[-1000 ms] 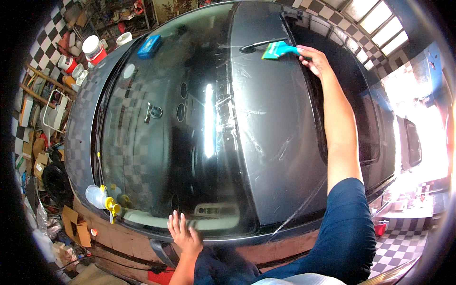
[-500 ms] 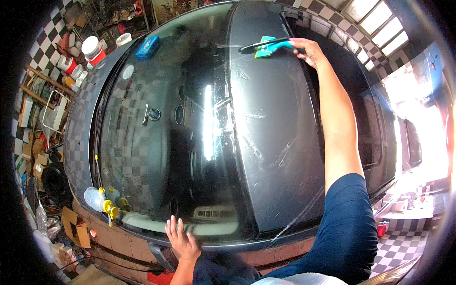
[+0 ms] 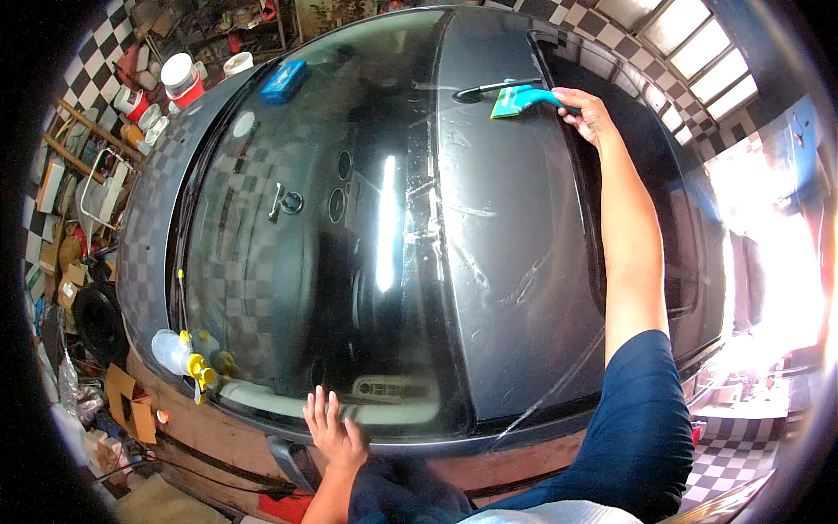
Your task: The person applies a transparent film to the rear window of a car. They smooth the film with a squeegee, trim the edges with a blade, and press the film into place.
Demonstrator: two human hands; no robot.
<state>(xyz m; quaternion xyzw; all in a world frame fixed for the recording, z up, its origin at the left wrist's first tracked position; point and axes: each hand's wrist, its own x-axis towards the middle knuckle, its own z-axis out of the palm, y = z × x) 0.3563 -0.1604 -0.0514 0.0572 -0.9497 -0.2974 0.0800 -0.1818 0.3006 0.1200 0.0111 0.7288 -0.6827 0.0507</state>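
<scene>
My right hand (image 3: pixel 587 113) reaches across a dark grey car and grips the handle of a teal squeegee (image 3: pixel 527 98) with a yellow-green edge. Its blade is over the far part of the car's roof (image 3: pixel 511 236), beside a black roof antenna (image 3: pixel 480 90). Whether the blade touches the roof, I cannot tell. Wet streaks mark the roof film or paint and the top edge of the windshield (image 3: pixel 262 306). My left hand (image 3: pixel 336 434) rests with spread fingers at the near side edge of the windshield, holding nothing.
A clear spray bottle (image 3: pixel 175 352) with a yellow head lies at the windshield's near left corner. A blue box (image 3: pixel 284 81) sits at its far left. White-and-red buckets (image 3: pixel 181 79), cardboard boxes (image 3: pixel 129 403) and clutter stand left of the car. A side mirror (image 3: pixel 292 461) juts out nearby.
My right hand and the squeegee have shifted slightly right and nearer, away from the antenna's base. The whole view has moved a little. My left hand stays by the windshield edge.
</scene>
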